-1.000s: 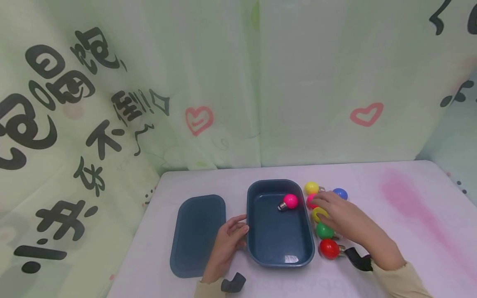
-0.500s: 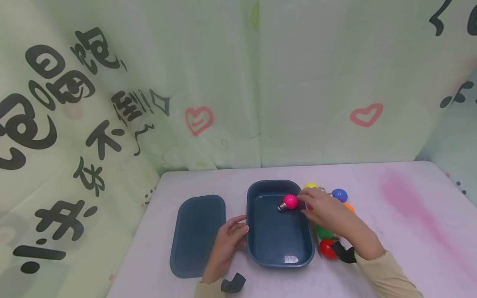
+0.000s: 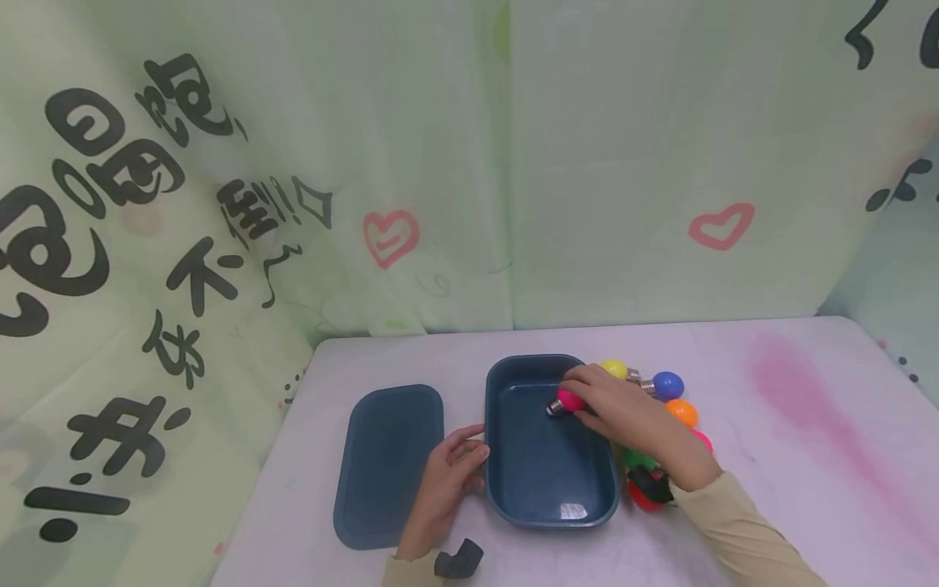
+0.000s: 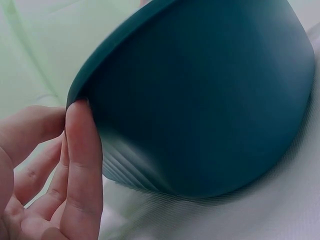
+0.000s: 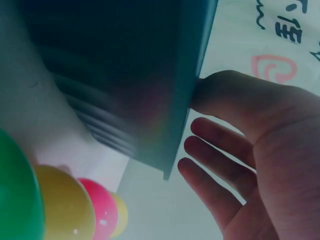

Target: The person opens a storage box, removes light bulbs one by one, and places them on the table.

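Observation:
My left hand (image 3: 451,481) rests at the left side of a deep dark blue tray (image 3: 552,509); in the left wrist view its fingertips touch the tray's outer rim. My right hand (image 3: 619,412) reaches over the right rim into the tray. A pink light bulb (image 3: 569,399) with a silver screw base lies inside, partly covered by the right fingers. Three fingers (image 5: 220,160) of that hand appear spread outside the tray wall in the right wrist view. The rim hides the foremost digit's tip, so whether the bulb is pinched stays unclear.
Left of the tray lies a flat dark blue lid (image 3: 389,465). Beside its right wall are several bulbs, including yellow (image 3: 614,368), blue (image 3: 667,385), orange (image 3: 682,412), green (image 3: 635,460) and red (image 3: 644,496) ones. A printed curtain (image 3: 587,163) hangs behind the table.
The right hand has moved left from above the loose bulbs, over the rim, to the pink bulb in the tray. The bulb, tray and left hand look unmoved.

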Motion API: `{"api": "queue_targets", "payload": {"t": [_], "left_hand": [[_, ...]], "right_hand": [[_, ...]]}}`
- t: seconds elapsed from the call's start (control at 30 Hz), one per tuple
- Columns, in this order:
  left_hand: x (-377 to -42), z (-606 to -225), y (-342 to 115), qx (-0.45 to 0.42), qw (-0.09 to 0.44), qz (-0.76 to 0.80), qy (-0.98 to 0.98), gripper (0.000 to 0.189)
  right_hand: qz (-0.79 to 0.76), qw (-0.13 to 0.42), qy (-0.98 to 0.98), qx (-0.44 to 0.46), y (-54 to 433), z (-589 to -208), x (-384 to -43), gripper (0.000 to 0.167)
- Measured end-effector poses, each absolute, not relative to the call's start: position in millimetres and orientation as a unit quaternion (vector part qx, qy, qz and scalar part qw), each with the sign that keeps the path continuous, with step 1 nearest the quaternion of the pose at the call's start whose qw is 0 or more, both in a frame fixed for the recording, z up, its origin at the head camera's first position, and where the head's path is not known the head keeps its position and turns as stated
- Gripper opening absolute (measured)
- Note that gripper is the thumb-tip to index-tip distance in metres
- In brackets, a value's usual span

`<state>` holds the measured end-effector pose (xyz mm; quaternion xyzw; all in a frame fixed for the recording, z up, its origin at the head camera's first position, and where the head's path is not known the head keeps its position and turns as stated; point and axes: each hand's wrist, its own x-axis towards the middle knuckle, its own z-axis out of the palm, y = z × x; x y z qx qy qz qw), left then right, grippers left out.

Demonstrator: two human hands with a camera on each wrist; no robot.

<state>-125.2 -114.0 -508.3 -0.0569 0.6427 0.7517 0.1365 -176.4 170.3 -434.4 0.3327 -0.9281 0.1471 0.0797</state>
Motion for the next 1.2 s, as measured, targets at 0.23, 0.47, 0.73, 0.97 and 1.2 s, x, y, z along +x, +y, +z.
{"api": "queue_targets", "payload": {"t": [0.23, 0.47, 0.73, 0.97, 1.2], "left_hand": [[-125.2, -508.3, -115.1, -0.057, 0.135, 0.751, 0.644, 0.047], [-124.5, -508.8, -115.1, -0.062, 0.132, 0.75, 0.645, 0.047], [-124.3, -508.2, -112.6, -0.064, 0.136, 0.747, 0.648, 0.046], [-124.6, -507.6, -112.9, -0.062, 0.134, 0.744, 0.652, 0.046], [-124.3, -507.6, -113.2, -0.064, 0.134, 0.743, 0.653, 0.046]], "right_hand": [[0.136, 0.057, -0.934, 0.327, 163.5, -442.5, -183.7, 0.041], [0.108, 0.073, -0.933, 0.336, 158.3, -449.3, -188.8, 0.039], [0.1, 0.063, -0.929, 0.35, 157.3, -452.3, -191.4, 0.034], [0.076, 0.066, -0.926, 0.365, 155.6, -452.6, -193.6, 0.031], [0.062, 0.069, -0.922, 0.375, 154.3, -457.3, -194.7, 0.026]]}}
